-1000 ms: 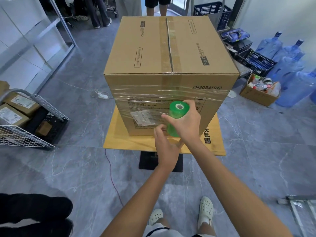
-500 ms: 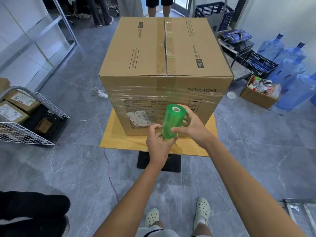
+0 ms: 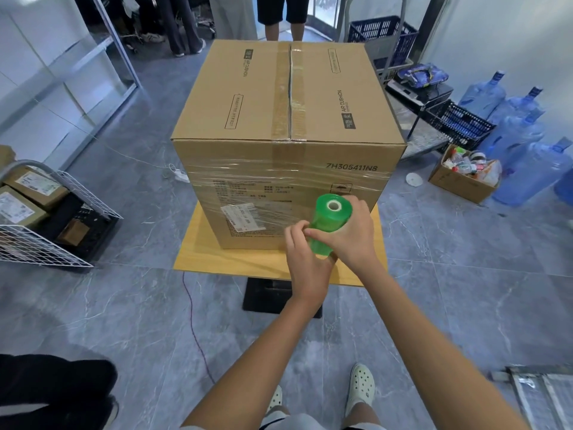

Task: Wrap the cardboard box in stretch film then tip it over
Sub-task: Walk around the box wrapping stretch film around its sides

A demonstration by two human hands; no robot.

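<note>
Cardboard box (image 3: 288,144): upright on worktop (image 3: 217,259), front face film-wrapped. Green stretch film roll (image 3: 328,223): just before box, gripped by right hand (image 3: 350,234); left hand (image 3: 307,262) pinches its side.

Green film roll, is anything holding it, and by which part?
Both hands hold the green film roll. The right hand wraps round its side at about mid-height, and the left hand grips its lower end.

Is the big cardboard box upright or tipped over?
Upright: the cardboard box sits flat on the wooden board, taped flaps facing up.
</note>
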